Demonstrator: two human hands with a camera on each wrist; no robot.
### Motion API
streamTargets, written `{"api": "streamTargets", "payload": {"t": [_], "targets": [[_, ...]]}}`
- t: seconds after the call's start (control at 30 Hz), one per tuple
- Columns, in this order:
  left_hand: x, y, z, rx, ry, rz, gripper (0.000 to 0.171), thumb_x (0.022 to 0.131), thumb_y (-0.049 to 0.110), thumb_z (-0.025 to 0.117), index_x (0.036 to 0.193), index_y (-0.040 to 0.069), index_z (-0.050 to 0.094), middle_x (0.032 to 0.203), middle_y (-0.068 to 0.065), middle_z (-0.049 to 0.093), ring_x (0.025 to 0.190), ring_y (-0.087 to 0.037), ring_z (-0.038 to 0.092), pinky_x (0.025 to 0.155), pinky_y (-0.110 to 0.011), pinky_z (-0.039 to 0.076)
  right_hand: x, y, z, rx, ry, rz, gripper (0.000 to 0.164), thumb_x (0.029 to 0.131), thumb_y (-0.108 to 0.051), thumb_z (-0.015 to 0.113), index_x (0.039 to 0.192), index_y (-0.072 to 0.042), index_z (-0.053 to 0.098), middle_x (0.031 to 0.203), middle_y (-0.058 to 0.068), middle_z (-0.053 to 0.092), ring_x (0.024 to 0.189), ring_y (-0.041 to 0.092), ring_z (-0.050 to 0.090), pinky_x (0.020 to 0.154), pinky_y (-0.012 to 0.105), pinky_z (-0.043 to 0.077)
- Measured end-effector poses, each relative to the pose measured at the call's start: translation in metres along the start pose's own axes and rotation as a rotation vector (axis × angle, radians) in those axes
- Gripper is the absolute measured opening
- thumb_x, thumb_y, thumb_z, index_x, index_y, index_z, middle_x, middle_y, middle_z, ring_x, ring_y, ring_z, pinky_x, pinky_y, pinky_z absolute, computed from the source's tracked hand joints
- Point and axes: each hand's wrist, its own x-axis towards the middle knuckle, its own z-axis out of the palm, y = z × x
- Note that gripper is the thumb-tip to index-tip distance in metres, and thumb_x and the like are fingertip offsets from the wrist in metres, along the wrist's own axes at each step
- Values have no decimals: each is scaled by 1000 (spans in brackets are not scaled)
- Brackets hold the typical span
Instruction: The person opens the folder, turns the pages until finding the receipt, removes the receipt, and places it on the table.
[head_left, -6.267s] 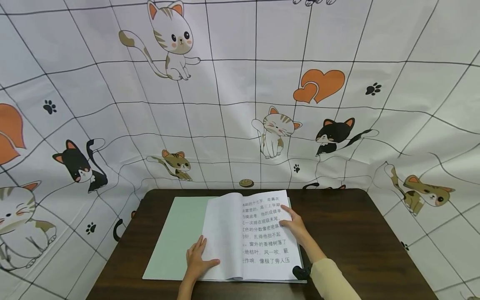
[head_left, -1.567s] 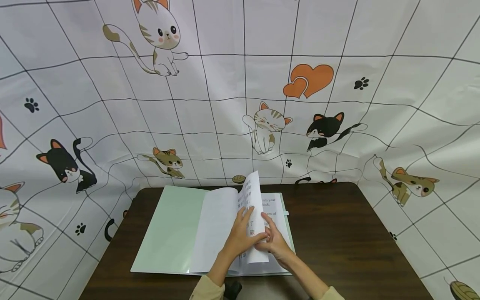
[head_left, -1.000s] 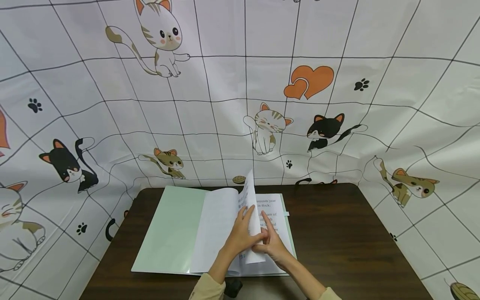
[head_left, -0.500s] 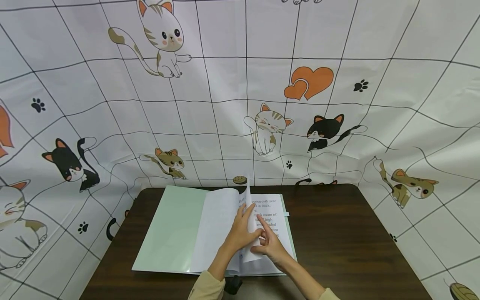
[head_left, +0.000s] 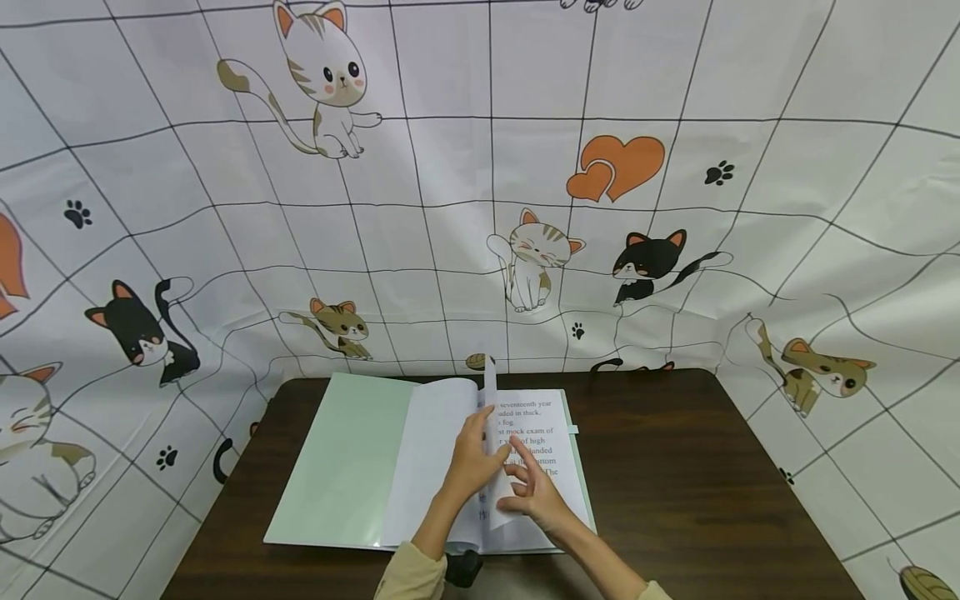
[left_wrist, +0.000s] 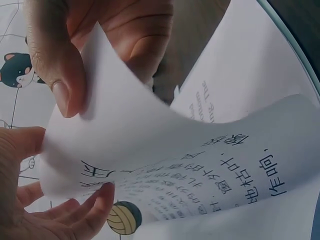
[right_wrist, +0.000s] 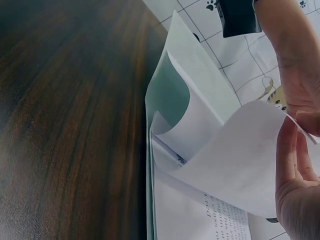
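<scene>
A mint green folder (head_left: 337, 467) lies spread on the table, filled with white printed sheets. One page (head_left: 492, 492) stands up near the middle, seen almost edge-on. My left hand (head_left: 472, 458) pinches its outer edge, thumb on one side and fingers on the other. Lower on the same page, my right hand (head_left: 543, 500) holds the corner between thumb and fingers, its index finger extended. The left wrist view shows the curved page (left_wrist: 165, 140) with Chinese text on one face. In the right wrist view its blank face (right_wrist: 235, 155) shows. An English-printed sheet (head_left: 536, 425) lies beneath.
The dark brown wooden table (head_left: 675, 475) extends right of the folder. A white cloth (head_left: 450, 167) printed with cats and grid lines hangs behind and at both sides. A small white tab (head_left: 573, 429) sticks out from the folder's right edge.
Earlier my hands lay apart on the open pages; then both came to the right page and lifted it. Since then the page has swung left, uncovering more English text.
</scene>
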Motion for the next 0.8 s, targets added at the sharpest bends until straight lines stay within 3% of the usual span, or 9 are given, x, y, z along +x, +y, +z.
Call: {"api": "streamTargets", "payload": {"t": [0.17, 0.37, 0.6, 0.8], "targets": [[0, -2, -4, 5, 23, -28, 61, 76, -2, 67, 134, -9, 50, 131, -31, 53, 111, -40, 57, 86, -47, 51, -1, 1, 3, 7, -15, 20, 98, 82, 1, 68, 158, -12, 7, 133, 22, 52, 97, 10, 61, 78, 26, 53], [-1, -5, -8, -42, 9, -71, 60, 73, -10, 61, 132, -11, 50, 121, -29, 58, 87, -31, 63, 67, -29, 53, -4, 1, 5, 20, -22, 28, 96, 85, -1, 66, 158, -11, 4, 137, 28, 49, 97, 9, 63, 77, 28, 53], [-2, -10, -11, -14, 25, -72, 56, 70, -14, 59, 125, -11, 57, 105, -24, 63, 79, -25, 62, 63, -25, 50, -5, 2, 5, 28, -41, 15, 94, 87, -2, 66, 157, -8, 5, 134, 20, 54, 91, 5, 61, 74, 26, 52], [-6, -20, -13, 26, 52, -80, 50, 67, -15, 59, 117, -11, 61, 102, -26, 67, 76, -26, 62, 63, -27, 50, -6, 3, 5, -1, -56, -10, 78, 93, -5, 61, 155, -2, 13, 134, 31, 50, 92, 3, 64, 74, 26, 54]]}}
